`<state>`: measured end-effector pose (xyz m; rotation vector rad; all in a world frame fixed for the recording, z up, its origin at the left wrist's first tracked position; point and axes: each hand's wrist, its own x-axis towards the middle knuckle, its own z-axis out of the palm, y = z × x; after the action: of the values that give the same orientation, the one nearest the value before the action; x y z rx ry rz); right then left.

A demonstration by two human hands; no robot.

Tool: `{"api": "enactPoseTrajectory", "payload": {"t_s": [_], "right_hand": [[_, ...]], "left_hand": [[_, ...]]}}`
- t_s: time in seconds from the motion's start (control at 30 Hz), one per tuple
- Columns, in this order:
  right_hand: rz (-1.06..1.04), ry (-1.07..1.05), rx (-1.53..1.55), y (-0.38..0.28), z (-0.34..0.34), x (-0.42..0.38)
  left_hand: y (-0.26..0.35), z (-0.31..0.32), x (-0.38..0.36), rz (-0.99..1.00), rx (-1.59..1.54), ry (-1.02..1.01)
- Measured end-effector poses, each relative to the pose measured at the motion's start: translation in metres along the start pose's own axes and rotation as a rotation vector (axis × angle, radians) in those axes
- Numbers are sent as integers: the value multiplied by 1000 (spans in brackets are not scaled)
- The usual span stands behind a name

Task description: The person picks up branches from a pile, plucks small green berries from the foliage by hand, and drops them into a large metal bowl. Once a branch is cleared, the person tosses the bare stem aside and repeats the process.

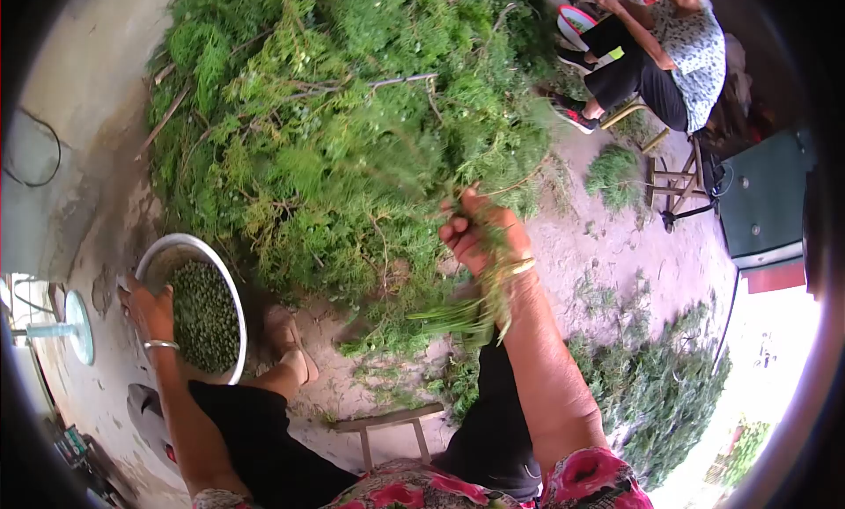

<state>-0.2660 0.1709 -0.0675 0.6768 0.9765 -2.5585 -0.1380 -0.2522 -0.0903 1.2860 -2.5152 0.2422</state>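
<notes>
My left hand [148, 311] is at the near-left side of a white basin [239, 320], its thumb inside and its fingers over the rim. Small round green berries [205, 315] fill much of the basin's bottom. Out in front, my right hand [487, 232] is closed around a leafy green sprig [475, 315], whose fronds trail below the wrist, somewhat blurred. Just beyond that hand rises a large heap of cut evergreen branches [326, 148].
Another person [691, 56] sits at the upper right beside a red-rimmed basin [574, 21]. A wooden stool [678, 188] and a green cabinet [766, 197] stand behind. More cut greenery [660, 386] lies at lower right. A pale blue fan base [79, 327] is at left.
</notes>
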Motion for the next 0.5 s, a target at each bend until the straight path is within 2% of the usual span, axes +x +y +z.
{"api": "enactPoseTrajectory", "payload": {"t_s": [0.03, 0.07, 0.1, 0.17, 0.23, 0.3, 0.33, 0.37, 0.43, 0.5], "right_hand": [[3, 28, -128, -1, 2, -2], [-20, -28, -260, 2, -6, 3], [-36, -33, -248, 3, -4, -1], [-103, -76, -448, 5, 6, -10], [-136, -95, -411, 15, 4, -7], [-163, -103, -375, 25, 4, -9], [-199, -120, -364, 32, 4, -9], [-198, -123, -349, 32, 5, -15], [-512, -150, -947, 31, 12, -30], [-600, -204, -878, 51, 4, -20]], "left_hand": [[3, 5, -4, 11, -13, 14], [5, 18, -12, 147, -227, 7], [9, 28, -15, 285, -436, 1], [43, 18, -35, 383, -493, 18], [55, 17, -38, 418, -537, 17], [42, 43, -26, 343, -561, -14], [31, 55, -16, 261, -675, -103], [24, 54, -12, 271, -666, -95], [13, 44, -7, 312, -413, -204], [31, 24, -31, 553, -371, -132]]}}
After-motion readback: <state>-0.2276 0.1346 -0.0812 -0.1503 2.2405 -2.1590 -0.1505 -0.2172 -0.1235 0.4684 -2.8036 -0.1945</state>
